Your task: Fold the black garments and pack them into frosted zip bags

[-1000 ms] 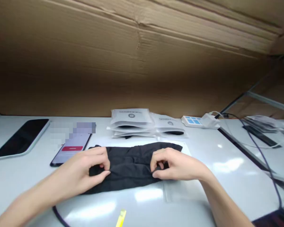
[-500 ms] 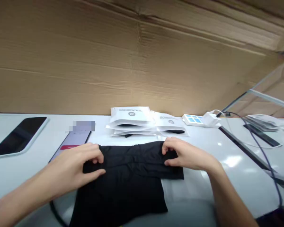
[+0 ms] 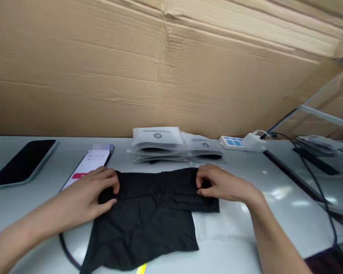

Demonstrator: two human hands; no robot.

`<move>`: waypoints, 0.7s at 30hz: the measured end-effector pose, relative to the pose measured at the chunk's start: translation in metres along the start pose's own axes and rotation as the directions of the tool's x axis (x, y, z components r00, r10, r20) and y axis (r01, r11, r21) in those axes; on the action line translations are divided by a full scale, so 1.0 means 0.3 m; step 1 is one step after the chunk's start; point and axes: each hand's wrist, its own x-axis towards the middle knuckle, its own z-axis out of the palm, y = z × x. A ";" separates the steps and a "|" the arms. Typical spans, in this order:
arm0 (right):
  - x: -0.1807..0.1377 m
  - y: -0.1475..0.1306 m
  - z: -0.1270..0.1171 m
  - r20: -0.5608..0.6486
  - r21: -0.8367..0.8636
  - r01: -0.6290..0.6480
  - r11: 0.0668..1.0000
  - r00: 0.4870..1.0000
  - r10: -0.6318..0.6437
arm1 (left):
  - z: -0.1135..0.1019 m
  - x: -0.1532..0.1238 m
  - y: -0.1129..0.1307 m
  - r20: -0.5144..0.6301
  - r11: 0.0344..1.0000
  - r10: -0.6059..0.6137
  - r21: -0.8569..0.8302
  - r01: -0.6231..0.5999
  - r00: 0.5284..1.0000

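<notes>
A black cloth (image 3: pixel 148 224), thin and creased, lies on the table with its upper part folded over into a band that reaches out to the right. Its exact kind I cannot make out. My left hand (image 3: pixel 98 192) has curled fingers and thumb on the band's left end, gathering the fabric. At the right end my right hand (image 3: pixel 220 184) pinches the cloth between thumb and fingers. Some white, translucent film or bag (image 3: pixel 223 220) lies under the cloth's right side. A yellow strip (image 3: pixel 141 268) pokes out below the lower edge.
White printed packets (image 3: pixel 157 139) are stacked at the back against a cardboard wall (image 3: pixel 103 76). On the left lie a lit phone (image 3: pixel 87 163) and a dark-screened device (image 3: pixel 24 161). A power strip (image 3: pixel 231 142) with a charger and cables (image 3: pixel 311 171) occupies the right.
The lower part of the cloth has lifted slightly and creased, uncovering more of the yellow strip. Both hands keep their hold, shifted slightly left in view.
</notes>
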 end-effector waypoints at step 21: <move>0.013 0.003 -0.032 -0.358 0.308 -0.027 0.951 0.923 0.143 | -0.002 0.032 -0.003 -0.346 0.930 -0.358 -0.211 0.300 0.867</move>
